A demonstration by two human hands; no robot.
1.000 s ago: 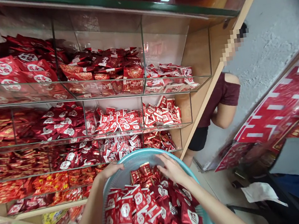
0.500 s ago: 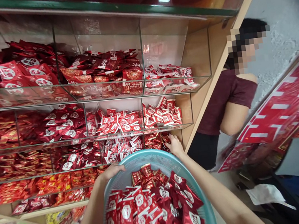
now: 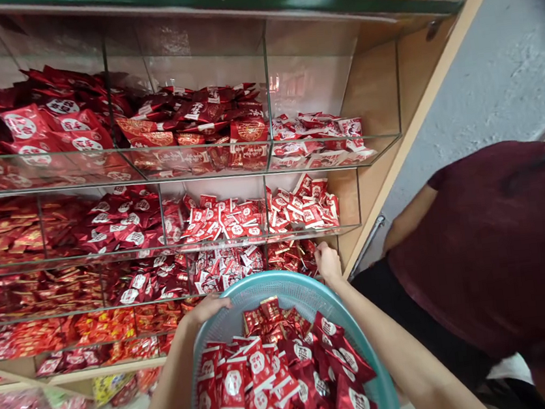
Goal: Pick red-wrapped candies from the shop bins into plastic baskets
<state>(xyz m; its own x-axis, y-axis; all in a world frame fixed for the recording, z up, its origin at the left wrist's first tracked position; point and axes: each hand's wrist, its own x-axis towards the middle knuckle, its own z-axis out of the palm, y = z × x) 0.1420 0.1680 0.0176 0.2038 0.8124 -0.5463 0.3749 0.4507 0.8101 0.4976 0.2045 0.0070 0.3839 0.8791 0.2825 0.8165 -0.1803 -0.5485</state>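
Teal plastic is forming the basket in front of you, and every place is being told from it. Small dark-red packets are lying in the shelf unit, just beyond the basket's far rim and right of its middle. Your right hand is sitting beyond the same rim, at the right end of those packets, so they are lying to the left of its grip and close beside it. Your left hand is resting on the basket's far left rim, farther from them.

Your right grip is curling, fingers bent in; I cannot tell whether it is pinching a packet, because the fingertips are not showing clearly. Your left grip is pinching the rim, with one digit lying on the basket's inner side.

Those shelf packets are lying jumbled and partly hidden behind the rim, so they are showing no shared long axis. Inside the basket, red packets are filling the left, many pointing their long axes from your side toward the far rim. Maroon packets are filling the right, tilting several ways. Gold-marked packets are lying nearest the far rim. Right of the basket, a person in a maroon top is showing beyond your right forearm
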